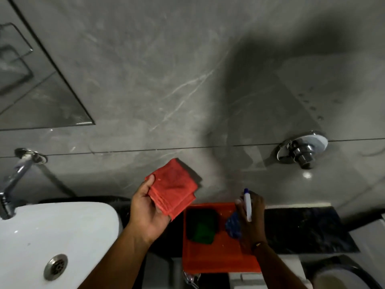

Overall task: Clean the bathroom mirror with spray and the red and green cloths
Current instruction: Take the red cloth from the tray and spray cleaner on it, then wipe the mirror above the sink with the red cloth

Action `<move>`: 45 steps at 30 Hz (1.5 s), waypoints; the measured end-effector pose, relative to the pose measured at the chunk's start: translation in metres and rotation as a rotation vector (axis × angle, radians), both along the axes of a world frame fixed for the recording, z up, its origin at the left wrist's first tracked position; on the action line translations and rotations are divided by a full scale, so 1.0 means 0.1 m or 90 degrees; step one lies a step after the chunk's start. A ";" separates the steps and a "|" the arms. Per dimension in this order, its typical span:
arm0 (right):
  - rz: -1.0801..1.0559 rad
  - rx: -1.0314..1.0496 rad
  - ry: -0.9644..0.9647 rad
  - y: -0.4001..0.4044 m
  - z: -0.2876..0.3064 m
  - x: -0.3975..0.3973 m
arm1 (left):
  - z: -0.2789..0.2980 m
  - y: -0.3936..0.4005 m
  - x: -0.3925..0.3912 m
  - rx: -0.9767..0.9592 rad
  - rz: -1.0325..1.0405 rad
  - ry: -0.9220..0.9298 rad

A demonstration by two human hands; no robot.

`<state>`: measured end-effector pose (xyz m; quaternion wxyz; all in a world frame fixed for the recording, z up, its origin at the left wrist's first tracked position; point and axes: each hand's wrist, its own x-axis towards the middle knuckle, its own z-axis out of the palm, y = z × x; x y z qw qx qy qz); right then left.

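A grey marble-look wall (166, 80) fills most of the view, and the mirror (31, 80) hangs on it at the far left, only its lower right corner showing. That puts the surface to be cleaned well away from both hands, so nothing is being wiped at this moment. Below it, at near left, sits the white basin (52, 230) with its chrome tap (12, 184) reaching over the rim. On the dark counter (302, 228) to the right lies an orange tray (216, 259), which seems to serve as the carrier for the kit: the green cloth (203, 227) rests folded in its far left part, probably kept aside for a second pass. A chrome wall valve (302, 150) is fixed at far right.

The left hand (145, 211) holds the red cloth (174, 189) folded into a flat pad, thumb on top and fingers beneath, lifted clear of the tray toward the wall; a folded pad gives a firm wiping face. The right hand (249, 215) is closed around the spray bottle (247, 205), whose white neck stands upright above the tray's right side, its blue body low in the palm. Whether a finger is on the trigger cannot be told
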<state>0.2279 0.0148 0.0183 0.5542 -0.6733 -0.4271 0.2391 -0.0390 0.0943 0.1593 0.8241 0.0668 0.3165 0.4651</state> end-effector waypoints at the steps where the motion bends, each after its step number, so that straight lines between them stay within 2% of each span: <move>1: 0.004 -0.017 -0.017 0.04 -0.13 0.03 | -0.07 0.02 0.03 -0.001 0.005 -0.008; 6: 0.047 -0.096 -0.058 0.19 -0.60 0.18 | -0.21 0.04 0.13 0.004 0.008 -0.018; 13: 0.028 -0.093 -0.027 0.19 -0.81 0.25 | -0.29 -0.01 0.16 -0.005 0.022 0.002; 17: 0.046 -0.141 0.028 0.03 -0.74 0.25 | -0.24 -0.08 0.21 -0.029 0.019 0.008; 20: 0.076 -0.195 0.008 -0.16 -0.59 0.34 | -0.13 -0.11 0.21 -0.034 0.029 0.000; 23: 0.104 -0.147 -0.035 -0.30 -0.26 0.42 | 0.08 -0.12 0.15 -0.022 0.028 -0.023; 25: 0.117 -0.073 -0.121 -0.28 0.11 0.37 | 0.26 -0.11 0.11 -0.018 0.040 -0.017; 29: 0.159 0.188 -0.362 0.14 1.12 -0.03 | 0.82 -0.11 -0.06 0.030 0.087 -0.017; 33: 0.156 0.367 -0.504 0.62 2.54 -0.72 | 1.66 -0.14 -0.47 0.108 0.133 -0.011; 36: 0.123 0.506 -0.604 0.91 3.77 -1.17 | 2.49 -0.08 -0.89 0.256 0.212 0.023; 38: 0.089 0.529 -0.668 1.09 4.52 -1.36 | 3.11 0.03 -1.14 0.376 0.301 0.062; 40: 0.059 0.565 -0.708 1.21 5.32 -1.56 | 3.82 0.14 -1.44 0.476 0.492 0.158; 42: 0.015 0.571 -0.748 1.28 6.03 -1.74 | 4.55 0.22 -1.69 0.550 0.694 0.322; 43: -0.004 0.551 -0.772 1.33 6.31 -1.80 | 4.87 0.29 -1.77 0.604 0.770 0.407; 45: -0.038 0.511 -0.813 1.43 6.71 -1.91 | 5.43 0.51 -1.85 0.762 0.841 0.554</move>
